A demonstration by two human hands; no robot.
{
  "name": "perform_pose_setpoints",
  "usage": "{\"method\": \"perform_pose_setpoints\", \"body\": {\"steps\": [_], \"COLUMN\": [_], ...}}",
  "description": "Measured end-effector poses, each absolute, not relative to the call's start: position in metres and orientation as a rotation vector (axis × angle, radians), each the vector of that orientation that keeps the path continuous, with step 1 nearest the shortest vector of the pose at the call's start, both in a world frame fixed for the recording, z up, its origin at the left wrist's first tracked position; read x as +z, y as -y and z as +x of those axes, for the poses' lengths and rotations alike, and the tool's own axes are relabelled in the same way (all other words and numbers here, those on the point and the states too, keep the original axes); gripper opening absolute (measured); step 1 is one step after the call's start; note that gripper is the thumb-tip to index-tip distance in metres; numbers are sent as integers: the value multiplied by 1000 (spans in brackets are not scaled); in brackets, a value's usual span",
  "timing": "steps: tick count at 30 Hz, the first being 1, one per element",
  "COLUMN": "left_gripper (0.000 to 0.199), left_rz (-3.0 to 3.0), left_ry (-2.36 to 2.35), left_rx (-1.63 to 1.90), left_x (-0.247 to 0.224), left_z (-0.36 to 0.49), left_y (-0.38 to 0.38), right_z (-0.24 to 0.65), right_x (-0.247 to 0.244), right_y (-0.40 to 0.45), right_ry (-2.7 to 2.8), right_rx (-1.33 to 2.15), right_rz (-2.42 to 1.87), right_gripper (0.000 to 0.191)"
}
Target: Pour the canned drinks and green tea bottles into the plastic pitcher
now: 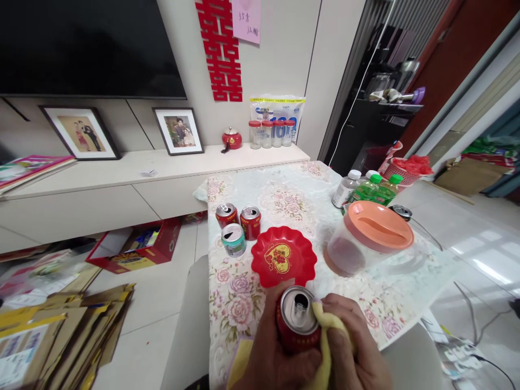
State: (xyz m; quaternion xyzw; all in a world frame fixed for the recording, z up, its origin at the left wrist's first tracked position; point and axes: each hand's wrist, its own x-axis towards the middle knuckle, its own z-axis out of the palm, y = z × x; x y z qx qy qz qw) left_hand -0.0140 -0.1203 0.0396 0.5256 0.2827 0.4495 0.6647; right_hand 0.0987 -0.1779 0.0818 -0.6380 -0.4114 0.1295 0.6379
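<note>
My left hand (271, 346) is wrapped round an opened red drink can (298, 325), upright with its top toward me. In my right hand (351, 341) is a yellow cloth (327, 330), bunched and pressed against the can's right side. Just beyond the can lies a red scalloped plate (298, 244) with a gold heart print. Left of the plate stand two red cans (251, 223) and a shorter teal can (233, 241). Another yellow cloth piece (240, 360) shows on the table beneath my left hand; whether it joins the held cloth is hidden.
A clear pitcher (345, 249) with an orange lid stands right on the flowered tablecloth (231, 303). Behind it are bottles with green caps (376, 187), a white-capped bottle (345, 189) and a dark can (401, 212). Flattened cardboard (81, 330) and a red box (158, 246) lie on the floor left.
</note>
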Motion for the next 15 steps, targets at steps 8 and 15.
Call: {"method": "perform_pose_setpoints", "body": {"steps": [8,15], "left_gripper": [79,84], "left_rz": [1461,1330], "left_ry": [-594,-800], "left_rx": [1158,1196], "left_x": [41,35], "left_z": [-23,-25], "left_y": [121,128], "right_z": [108,107], "right_x": [58,24], "right_y": [155,152], "right_ry": [664,723], "right_rx": [1050,963], "right_rz": [-1358,-1374], "right_gripper": [49,60]}}
